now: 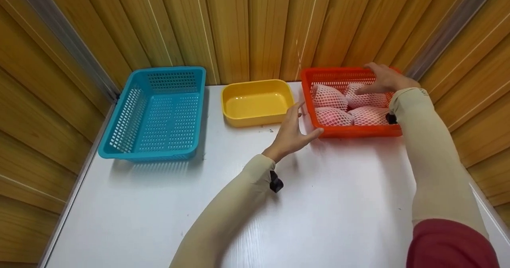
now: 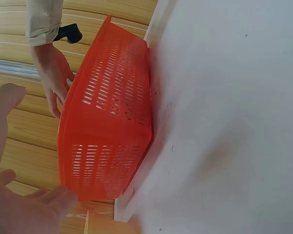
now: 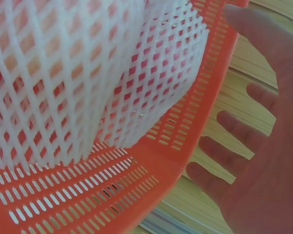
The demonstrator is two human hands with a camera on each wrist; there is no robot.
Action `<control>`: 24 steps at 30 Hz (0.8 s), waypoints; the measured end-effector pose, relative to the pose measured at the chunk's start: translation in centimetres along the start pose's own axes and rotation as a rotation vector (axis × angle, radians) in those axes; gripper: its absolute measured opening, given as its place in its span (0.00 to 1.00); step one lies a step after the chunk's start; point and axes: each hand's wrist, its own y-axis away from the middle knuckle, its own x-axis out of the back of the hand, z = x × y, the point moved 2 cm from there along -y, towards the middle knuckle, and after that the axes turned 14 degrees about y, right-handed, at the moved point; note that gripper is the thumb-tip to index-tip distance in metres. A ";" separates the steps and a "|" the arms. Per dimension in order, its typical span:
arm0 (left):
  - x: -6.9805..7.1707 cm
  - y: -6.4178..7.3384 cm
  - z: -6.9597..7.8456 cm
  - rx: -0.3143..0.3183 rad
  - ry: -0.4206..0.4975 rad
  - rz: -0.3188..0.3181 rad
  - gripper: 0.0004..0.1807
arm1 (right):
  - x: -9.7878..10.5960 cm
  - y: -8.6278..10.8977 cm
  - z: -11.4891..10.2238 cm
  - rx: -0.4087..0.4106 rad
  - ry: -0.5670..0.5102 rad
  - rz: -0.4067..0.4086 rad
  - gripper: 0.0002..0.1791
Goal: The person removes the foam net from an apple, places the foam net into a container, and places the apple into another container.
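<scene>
A maroon cloth (image 1: 450, 244) covers part of the right arm nearest the viewer; smooth beige sleeves (image 1: 223, 212) run to both wrists over a white worktop (image 1: 318, 220) with faint grain. The left hand (image 1: 290, 134), thumb and fingers spread, is at the near left corner of an orange-red basket (image 1: 354, 132); I cannot tell whether it touches. By the worktop's far left corner stands a deeper teal plastic basket (image 1: 159, 155), slotted and round-cornered. The orange-red one, slotted too, sits by the far right corner, holding four rounded, pinkish fruits (image 1: 330, 97) in white foam netting. Beside it, at the far edge, is a glossy yellow tub (image 1: 255, 104). The right hand (image 1: 384, 80), fingers spread, reaches around the orange-red basket's far right corner. Behind stand wood-patterned panels (image 1: 227, 29).
</scene>
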 end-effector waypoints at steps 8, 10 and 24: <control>-2.0 -1.0 -0.6 0.114 0.049 0.009 0.56 | -1.4 -1.3 0.2 -0.025 0.015 -0.067 0.66; -2.4 -1.2 -0.9 0.128 0.065 0.014 0.56 | -1.7 -1.6 0.1 -0.035 0.002 -0.082 0.66; -3.9 -1.5 -2.0 0.192 0.201 0.041 0.55 | -2.0 0.7 -1.7 -0.151 -0.118 -0.194 0.77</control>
